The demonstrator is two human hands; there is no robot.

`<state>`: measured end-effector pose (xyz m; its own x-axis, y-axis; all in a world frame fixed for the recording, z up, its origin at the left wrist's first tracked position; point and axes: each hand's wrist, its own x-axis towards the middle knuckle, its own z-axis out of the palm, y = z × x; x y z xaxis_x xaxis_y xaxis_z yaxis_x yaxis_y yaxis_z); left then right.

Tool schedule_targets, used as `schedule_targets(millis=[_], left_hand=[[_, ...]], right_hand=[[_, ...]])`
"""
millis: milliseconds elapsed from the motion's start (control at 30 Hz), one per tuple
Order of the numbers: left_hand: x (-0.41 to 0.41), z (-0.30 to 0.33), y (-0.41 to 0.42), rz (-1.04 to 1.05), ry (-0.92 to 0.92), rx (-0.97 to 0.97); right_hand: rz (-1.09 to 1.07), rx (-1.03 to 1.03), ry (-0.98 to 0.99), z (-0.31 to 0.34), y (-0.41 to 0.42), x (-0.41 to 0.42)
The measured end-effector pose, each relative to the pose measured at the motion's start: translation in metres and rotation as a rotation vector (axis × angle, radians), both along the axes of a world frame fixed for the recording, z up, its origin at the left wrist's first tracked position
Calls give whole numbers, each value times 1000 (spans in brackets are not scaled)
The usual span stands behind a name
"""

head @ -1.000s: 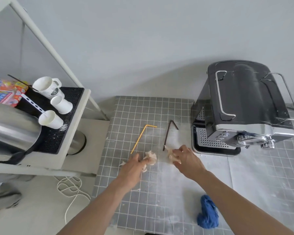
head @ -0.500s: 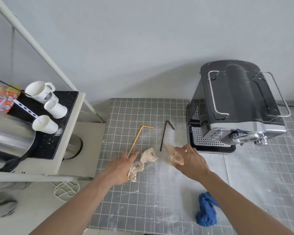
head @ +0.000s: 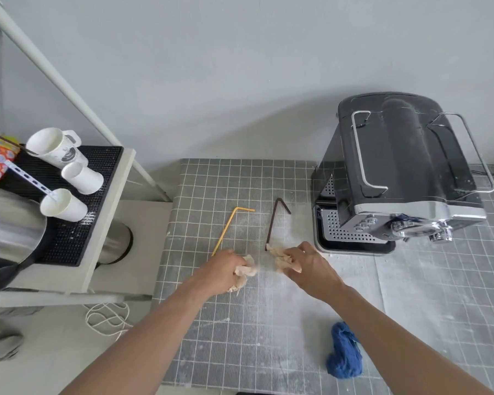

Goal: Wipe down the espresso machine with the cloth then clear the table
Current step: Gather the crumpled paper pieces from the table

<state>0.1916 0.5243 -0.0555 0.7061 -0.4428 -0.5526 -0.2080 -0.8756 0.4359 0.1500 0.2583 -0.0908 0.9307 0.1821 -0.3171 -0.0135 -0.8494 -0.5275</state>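
Gridded table (head: 240, 337) mid-room: left hand (head: 223, 270) and right hand (head: 305, 266) each grip crumpled paper, bare surface between them.

Both bare forearms are stretched forward from the lower edge of the view, angled toward each other. The left hand (head: 225, 268) is held knuckles up, its fingers curled shut around a crumpled wad. The right hand (head: 305, 266) is likewise closed on a second wad, thumb side turned inward. The two hands are kept just apart.
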Motion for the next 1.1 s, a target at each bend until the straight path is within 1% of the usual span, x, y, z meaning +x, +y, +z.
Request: schedule_targets(millis=[167, 233, 367, 400, 467, 533, 600, 700, 800, 867, 967, 1100], left_hand=[[-7, -8, 26, 89, -58, -58], [-13, -7, 41, 60, -36, -61], [-24, -10, 62, -44, 3, 30], [-26, -14, 64, -58, 3, 34], [-29, -21, 65, -76, -54, 35], [-33, -23, 64, -36, -101, 6], [-39, -21, 59, 56, -118, -82], [-49, -7, 36, 215, -113, -231], [-61, 7, -6, 302, -60, -401], [-69, 16, -40, 337, -34, -507], [-81, 31, -95, 324, -9, -580], [-103, 45, -165, 218, 63, -575]], right_hand=[[-87, 62, 2, -8, 2, -5], [-115, 65, 4, -9, 2, -9], [-145, 12, 2, -9, 3, -16], [-159, 18, 7, -11, 3, -17], [-178, 44, 4, -13, 2, -19], [-192, 67, -16, -11, 2, -25], [-226, 90, -43, -3, 1, -33], [-264, 147, -81, 12, -5, -47], [-342, 218, -126, 29, -26, -71], [-414, 217, -148, 44, -46, -92], [-551, 190, -167, 62, -85, -133], [-704, 165, -176, 78, -138, -201]])
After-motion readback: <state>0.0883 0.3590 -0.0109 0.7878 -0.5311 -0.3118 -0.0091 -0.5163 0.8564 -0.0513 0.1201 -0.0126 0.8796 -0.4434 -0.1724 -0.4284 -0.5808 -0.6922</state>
